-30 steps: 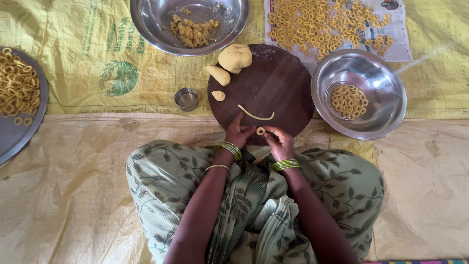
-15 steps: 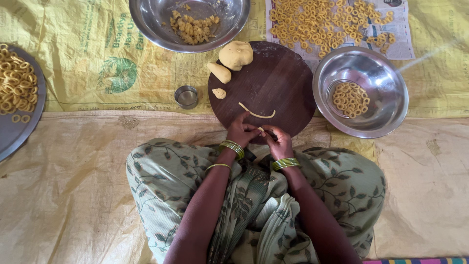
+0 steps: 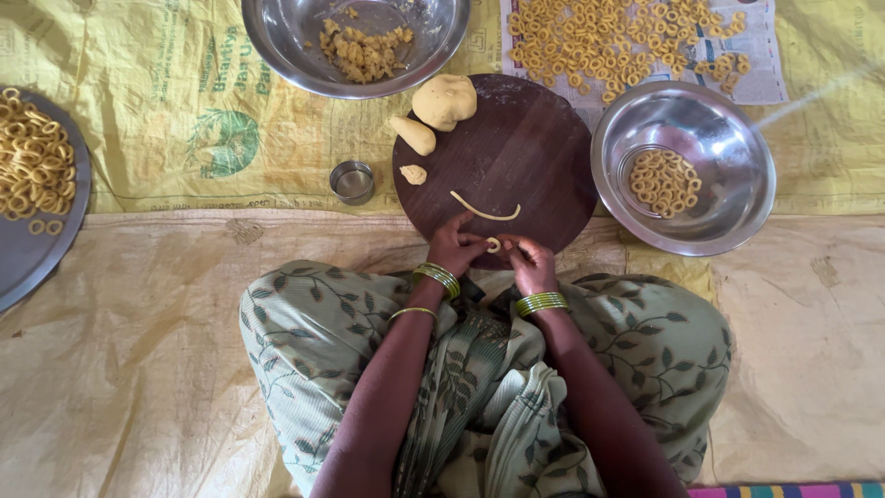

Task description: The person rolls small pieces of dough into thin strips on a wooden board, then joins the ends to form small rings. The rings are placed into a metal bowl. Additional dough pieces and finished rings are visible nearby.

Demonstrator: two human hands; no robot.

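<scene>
My left hand [image 3: 454,249] and my right hand [image 3: 530,263] meet at the near edge of a round dark wooden board [image 3: 525,152]. Together their fingertips pinch a small ring of yellow dough [image 3: 494,244]. A thin curved dough strand [image 3: 484,212] lies on the board just beyond the hands. At the board's far left sit a big dough ball [image 3: 444,100], a cone-shaped dough piece [image 3: 413,134] and a small dough lump [image 3: 414,173].
A steel bowl [image 3: 728,198] to the right holds several dough rings [image 3: 662,180]. Another steel bowl [image 3: 286,41] at the top holds crumbled dough. Many rings lie on newspaper [image 3: 751,55] top right and on a grey tray [image 3: 28,258] at left. A small steel cup [image 3: 352,182] stands beside the board.
The hands stayed at the board's near edge, working the small dough piece between the fingertips; it now shows as a closed ring. The view shifted slightly.
</scene>
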